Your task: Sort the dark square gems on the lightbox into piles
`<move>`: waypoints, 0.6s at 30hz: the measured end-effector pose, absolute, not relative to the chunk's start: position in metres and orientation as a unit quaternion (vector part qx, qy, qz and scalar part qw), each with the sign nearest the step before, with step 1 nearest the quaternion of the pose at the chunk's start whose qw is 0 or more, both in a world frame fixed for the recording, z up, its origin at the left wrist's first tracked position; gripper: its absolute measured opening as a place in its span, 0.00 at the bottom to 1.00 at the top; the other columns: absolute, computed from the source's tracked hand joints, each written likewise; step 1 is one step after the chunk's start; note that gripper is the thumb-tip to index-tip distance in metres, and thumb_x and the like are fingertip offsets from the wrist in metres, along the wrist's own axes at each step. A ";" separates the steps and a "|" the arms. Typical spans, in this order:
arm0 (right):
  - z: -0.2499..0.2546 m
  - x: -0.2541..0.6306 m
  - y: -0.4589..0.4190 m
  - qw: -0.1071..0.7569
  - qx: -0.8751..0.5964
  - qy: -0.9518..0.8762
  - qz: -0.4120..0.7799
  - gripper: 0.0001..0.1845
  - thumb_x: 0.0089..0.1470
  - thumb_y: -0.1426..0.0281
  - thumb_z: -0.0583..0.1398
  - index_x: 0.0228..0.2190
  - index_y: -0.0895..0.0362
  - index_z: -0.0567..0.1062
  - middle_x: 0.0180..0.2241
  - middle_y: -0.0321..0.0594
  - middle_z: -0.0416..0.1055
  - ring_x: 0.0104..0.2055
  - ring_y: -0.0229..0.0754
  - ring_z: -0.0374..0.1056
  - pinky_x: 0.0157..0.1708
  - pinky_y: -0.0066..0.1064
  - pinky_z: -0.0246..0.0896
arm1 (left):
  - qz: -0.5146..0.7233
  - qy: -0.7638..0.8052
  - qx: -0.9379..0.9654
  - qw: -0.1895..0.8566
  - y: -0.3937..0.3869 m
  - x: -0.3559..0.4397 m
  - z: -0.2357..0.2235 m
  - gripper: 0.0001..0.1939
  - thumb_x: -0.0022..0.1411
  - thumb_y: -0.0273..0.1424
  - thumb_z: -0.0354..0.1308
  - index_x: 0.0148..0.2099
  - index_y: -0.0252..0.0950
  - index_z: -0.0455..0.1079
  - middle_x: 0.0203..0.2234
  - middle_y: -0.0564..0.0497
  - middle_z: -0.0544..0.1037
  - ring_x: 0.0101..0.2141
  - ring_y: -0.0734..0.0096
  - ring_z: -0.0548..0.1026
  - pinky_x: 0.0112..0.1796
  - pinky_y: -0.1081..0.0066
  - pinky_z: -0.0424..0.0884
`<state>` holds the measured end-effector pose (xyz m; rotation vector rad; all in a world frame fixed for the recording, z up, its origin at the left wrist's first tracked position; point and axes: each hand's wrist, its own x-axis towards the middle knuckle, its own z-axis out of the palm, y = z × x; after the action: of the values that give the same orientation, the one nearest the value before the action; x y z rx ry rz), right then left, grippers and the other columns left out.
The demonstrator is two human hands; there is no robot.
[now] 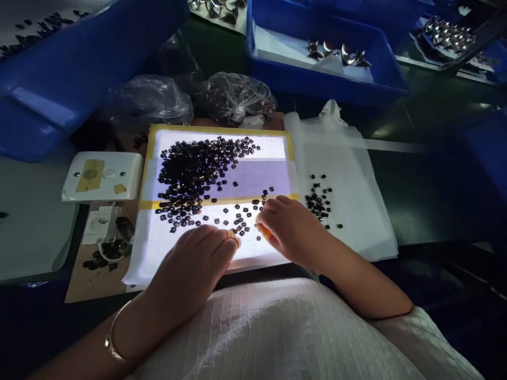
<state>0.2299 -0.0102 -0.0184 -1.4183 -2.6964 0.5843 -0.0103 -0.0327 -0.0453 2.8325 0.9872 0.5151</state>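
A glowing light panel (253, 253) lies before me, its edges taped in yellow. Many small black square pieces (190, 169) are heaped on its upper left, thinning into loose ones near my hands. My left hand (202, 250) rests at the panel's front edge, fingers curled, with an orange-yellow covering on a fingertip. Just right of it, my right hand (291, 227) is bent over the panel's right side, also with orange on its fingers. Both hands look closed; whatever is in their fingertips is hidden. More black pieces (317, 203) lie on a white plastic sheet (364, 211) at right.
A white switch plate (103, 177) sits left of the panel. Behind are clear plastic bags (237, 97) and a blue bin (325, 76) holding shiny metal parts (344, 54). Another blue bin (51, 100) stands tilted at left. Dark bits lie on brown board (79, 285).
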 end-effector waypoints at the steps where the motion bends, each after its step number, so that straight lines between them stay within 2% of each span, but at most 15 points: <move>1: -0.018 0.230 -0.010 0.020 -0.456 -0.868 0.195 0.06 0.61 0.78 0.61 0.33 0.58 0.77 0.37 0.43 0.73 0.41 0.46 0.66 0.38 0.37 0.58 | 0.164 0.315 0.934 0.035 -0.034 -0.010 -0.046 0.10 0.70 0.21 0.49 0.40 0.37 0.70 0.32 0.47 0.78 0.35 0.57 0.74 0.36 0.58 0.74; 4: -0.019 0.230 -0.008 0.029 -0.474 -0.858 0.196 0.05 0.61 0.77 0.61 0.34 0.58 0.77 0.36 0.43 0.73 0.40 0.45 0.65 0.38 0.36 0.58 | 0.155 0.304 0.940 0.023 -0.037 -0.011 -0.048 0.09 0.70 0.19 0.51 0.41 0.36 0.70 0.32 0.47 0.77 0.36 0.56 0.73 0.36 0.57 0.74; 9: -0.021 0.223 -0.012 0.065 -0.470 -0.863 0.173 0.05 0.64 0.76 0.61 0.37 0.58 0.78 0.37 0.43 0.73 0.39 0.45 0.64 0.38 0.36 0.58 | 0.165 0.347 0.920 0.078 -0.034 -0.016 -0.050 0.06 0.70 0.21 0.53 0.42 0.36 0.69 0.35 0.46 0.77 0.38 0.56 0.73 0.39 0.55 0.74; 14: -0.029 0.209 -0.019 0.040 -0.426 -0.887 0.174 0.06 0.65 0.75 0.60 0.39 0.59 0.79 0.39 0.44 0.74 0.41 0.46 0.65 0.41 0.38 0.60 | 0.172 0.395 0.899 0.080 -0.024 -0.019 -0.049 0.08 0.72 0.25 0.55 0.51 0.32 0.71 0.38 0.42 0.78 0.40 0.52 0.74 0.41 0.52 0.74; 18: -0.024 0.211 -0.017 0.035 -0.436 -0.875 0.205 0.06 0.65 0.75 0.61 0.39 0.60 0.79 0.37 0.43 0.74 0.41 0.46 0.66 0.41 0.38 0.61 | 0.164 0.390 0.902 0.091 -0.021 -0.017 -0.050 0.07 0.71 0.25 0.55 0.48 0.31 0.73 0.36 0.43 0.77 0.38 0.53 0.73 0.39 0.52 0.74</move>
<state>0.2114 -0.0170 -0.0239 -1.3406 -2.6906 0.6316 -0.0168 -0.0214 -0.0505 2.6785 1.1585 0.4858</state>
